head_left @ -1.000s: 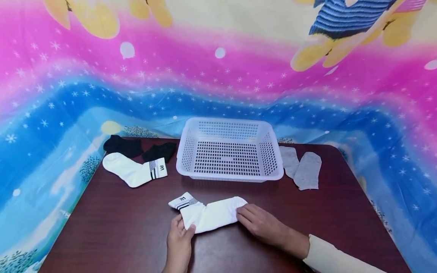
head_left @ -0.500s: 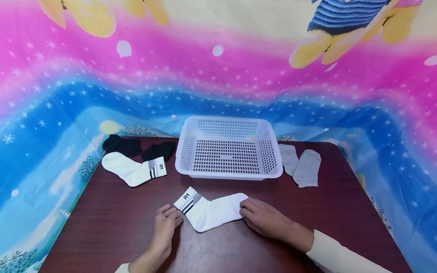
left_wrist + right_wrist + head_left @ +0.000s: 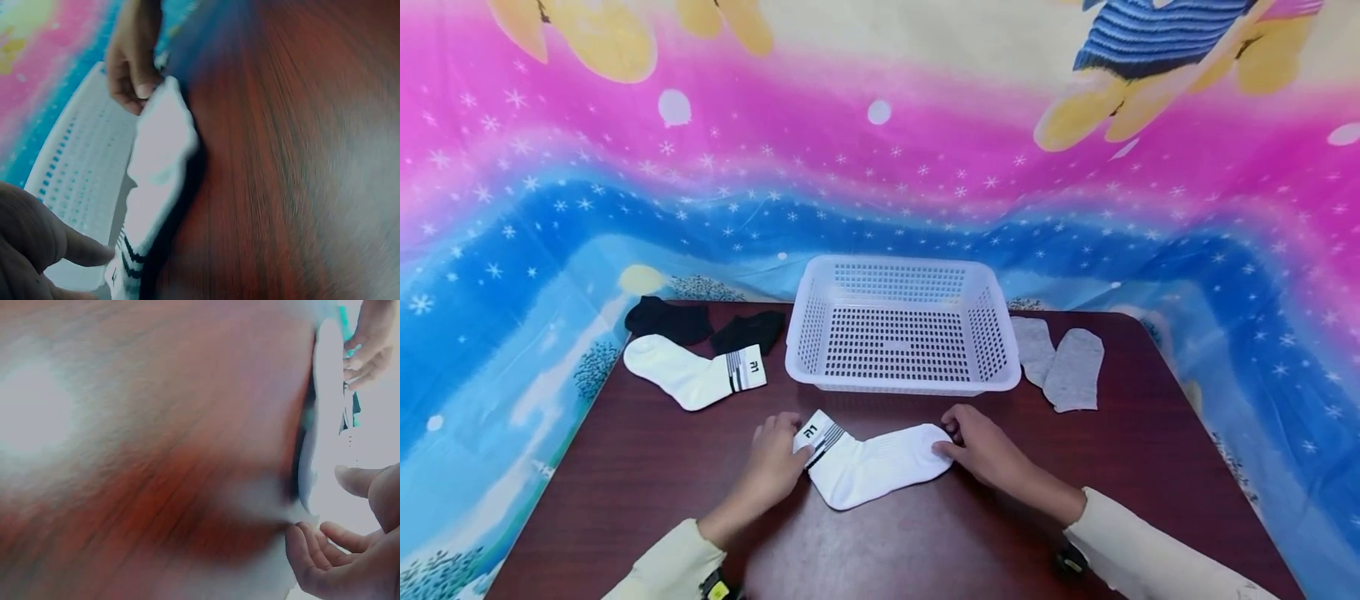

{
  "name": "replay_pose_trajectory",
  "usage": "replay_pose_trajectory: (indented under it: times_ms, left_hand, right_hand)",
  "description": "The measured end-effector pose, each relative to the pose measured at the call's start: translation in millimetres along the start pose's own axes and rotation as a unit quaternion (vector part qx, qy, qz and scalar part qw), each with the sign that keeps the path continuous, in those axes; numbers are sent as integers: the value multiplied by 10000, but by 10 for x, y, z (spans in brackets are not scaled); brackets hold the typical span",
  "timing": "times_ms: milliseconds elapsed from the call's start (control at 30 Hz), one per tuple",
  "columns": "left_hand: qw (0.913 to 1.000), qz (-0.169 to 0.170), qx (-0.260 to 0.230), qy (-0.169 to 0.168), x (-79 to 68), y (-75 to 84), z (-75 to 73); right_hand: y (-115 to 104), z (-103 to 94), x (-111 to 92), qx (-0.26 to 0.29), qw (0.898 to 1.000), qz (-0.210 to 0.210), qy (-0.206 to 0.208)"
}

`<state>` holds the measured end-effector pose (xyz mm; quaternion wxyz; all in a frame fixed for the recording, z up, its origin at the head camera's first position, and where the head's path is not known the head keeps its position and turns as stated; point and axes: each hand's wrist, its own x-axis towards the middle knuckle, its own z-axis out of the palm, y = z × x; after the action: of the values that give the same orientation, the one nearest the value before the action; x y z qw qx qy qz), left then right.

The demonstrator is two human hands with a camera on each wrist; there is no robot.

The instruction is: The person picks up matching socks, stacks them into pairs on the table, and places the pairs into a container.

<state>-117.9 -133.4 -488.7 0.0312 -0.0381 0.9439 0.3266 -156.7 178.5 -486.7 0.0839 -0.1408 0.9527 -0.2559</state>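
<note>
Head view: white sock [image 3: 880, 467] on the surface [image 3: 880, 554], left hand [image 3: 775, 457] at the striped cuff [image 3: 827, 435], right hand [image 3: 983, 446] at the toe [image 3: 929, 467]!

— Either grip pinching?

— Can't tell: left wrist view crops the hand, glare bleaches the right's.

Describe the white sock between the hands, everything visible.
The white sock looks like soft knit fabric, with dark stripes and a black mark on the cuff. It is flattened and bent at the heel, cuff toward the left hand, heel on the near side, toe toward the right hand. The hands touch cuff and toe; whether either grips is unclear. It is on or just above the table, nearer than the basket.
</note>
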Motion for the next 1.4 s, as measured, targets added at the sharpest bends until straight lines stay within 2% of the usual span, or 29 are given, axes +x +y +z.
replay_pose_trajectory:
  times_ms: [67,133,400,733,867,967,1100,1200,1300,1400]
  left_hand:
    - [9997,125,218,-25,36,4,49]
    - [9990,236,367,26,61,8,89]
    - [9970,524,567,76,138,-39,104]
    - [9930,909,666,357,230,-79,66]
    - [9935,886,635,341,250,-78,55]
    - [9956,771,443,308,264,-128,-13]
    - [9970,600,170,449,286,-274,-228]
    - [9958,498,84,758,311,-418,-480]
    - [9920,238,114,1237,395,-594,-750]
    - [9864,-393,140,1593,521,-819,-1021]
  right_hand:
    - [-11,6,50,186,9992,312,-146]
    - [-15,15,90,232,9986,432,-188]
    - [23,12,126,343,9990,226,-167]
    - [120,-70,61,565,9977,379,-6]
    - [114,-78,63,524,9979,373,5]
    - [89,-47,65,336,9988,341,85]
    - [-1,-4,37,-560,9974,-65,438]
    - [-144,5,18,-1179,9884,-709,648]
    - [-348,25,59,-1268,9760,-1644,651]
    - [-631,81,165,-1204,9613,-2430,479]
